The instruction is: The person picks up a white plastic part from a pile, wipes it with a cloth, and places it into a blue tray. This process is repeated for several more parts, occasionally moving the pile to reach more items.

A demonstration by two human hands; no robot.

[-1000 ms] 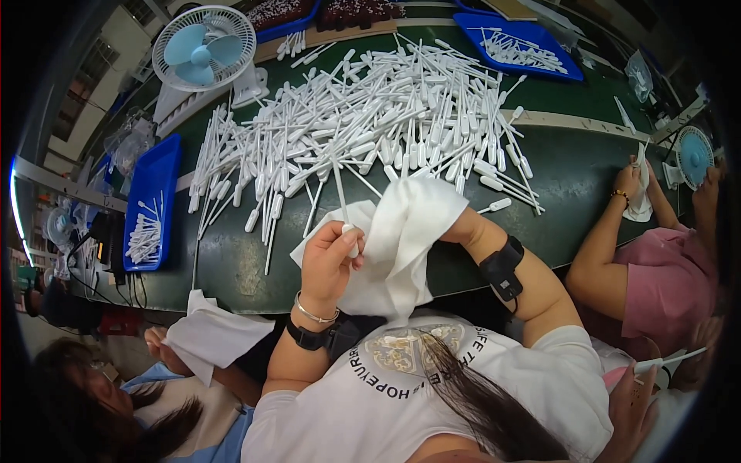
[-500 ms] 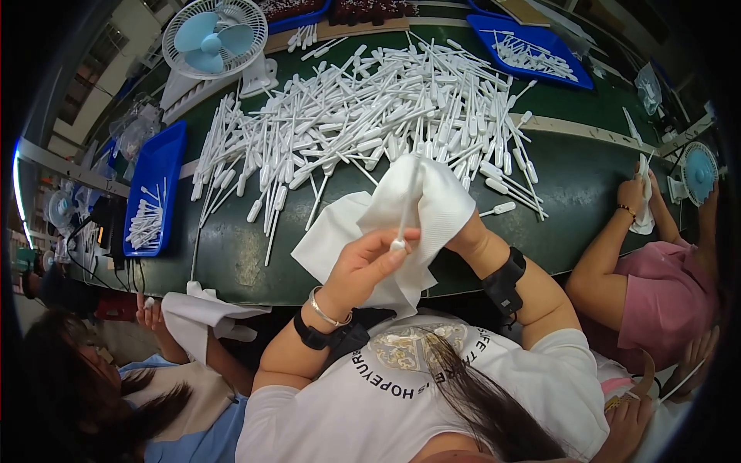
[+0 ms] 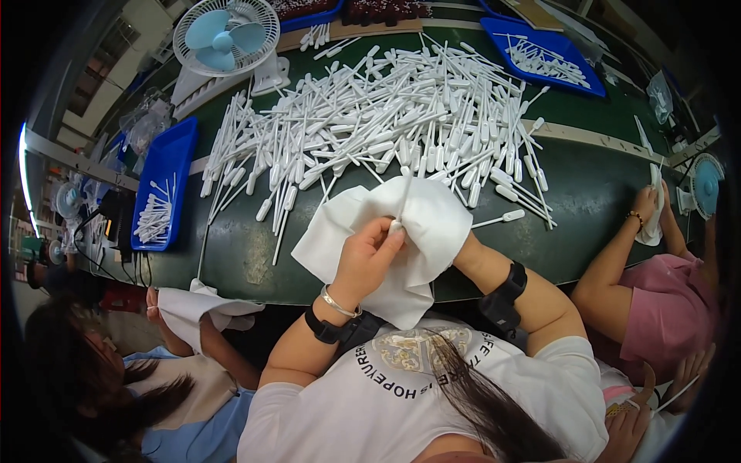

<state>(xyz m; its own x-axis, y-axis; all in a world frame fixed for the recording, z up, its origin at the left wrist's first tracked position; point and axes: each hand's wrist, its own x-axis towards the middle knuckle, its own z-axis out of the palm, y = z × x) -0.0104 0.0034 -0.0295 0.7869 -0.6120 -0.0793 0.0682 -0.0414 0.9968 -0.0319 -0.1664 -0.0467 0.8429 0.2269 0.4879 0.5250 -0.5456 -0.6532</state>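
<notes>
My left hand [image 3: 364, 258] is closed, pinching the thick end of a white plastic stick [image 3: 397, 225] between thumb and fingers. The stick's thin shaft points up and away, lying against a white cloth [image 3: 332, 235]. That cloth drapes over my right hand, whose wrist [image 3: 472, 258] shows while its fingers stay hidden beneath the fabric. Folds of cloth hang below both hands at the table's near edge. Just beyond lies a big heap of similar white sticks [image 3: 370, 116], each a thin rod with a thicker oblong end.
Blue trays holding white sticks stand at the left [image 3: 185, 147] and far right [image 3: 590, 77] of the green table [image 3: 262, 282]. A fan [image 3: 224, 38] stands at the far left. Co-workers with cloths sit at the left [image 3: 201, 386] and right [image 3: 668, 297].
The cloth over my right hand and the stick have come lower, nearer to me. The cloth now spreads rounder behind the stick. My left hand still pinches the stick's thick end.
</notes>
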